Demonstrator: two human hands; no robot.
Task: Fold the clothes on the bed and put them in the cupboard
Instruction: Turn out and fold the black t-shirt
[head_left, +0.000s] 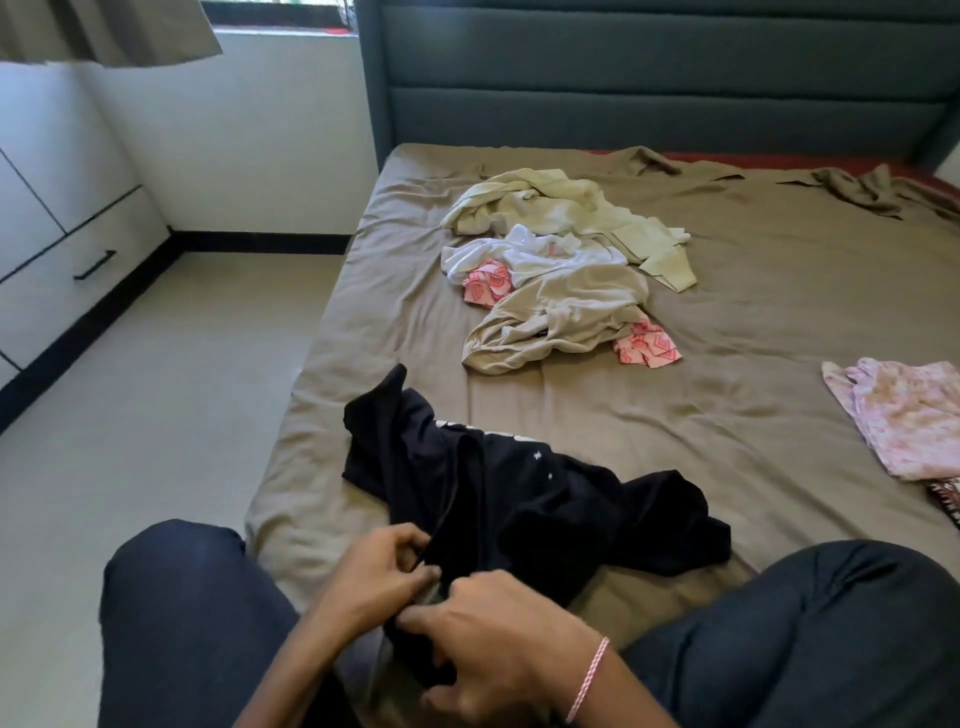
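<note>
At the far left the cupboard (62, 249) is standing closed, well apart from the bed (753, 395). The left hand (374, 577) is pinching an edge of the black garment (519, 499), which is lying crumpled at the bed's near edge between 2 knees, probably to find a hem and straighten it. The right hand (498, 634) is curling its fingers round the same edge. Farther back, 1 loose pile (561, 280) is lying unfolded. At the right a pink garment (904, 421) is lying flat, seemingly folded.

Bed (727, 322) — black garment (519, 493) near edge, pale clothes heap (561, 270) mid-bed, pink garment (904, 415) right.
</note>
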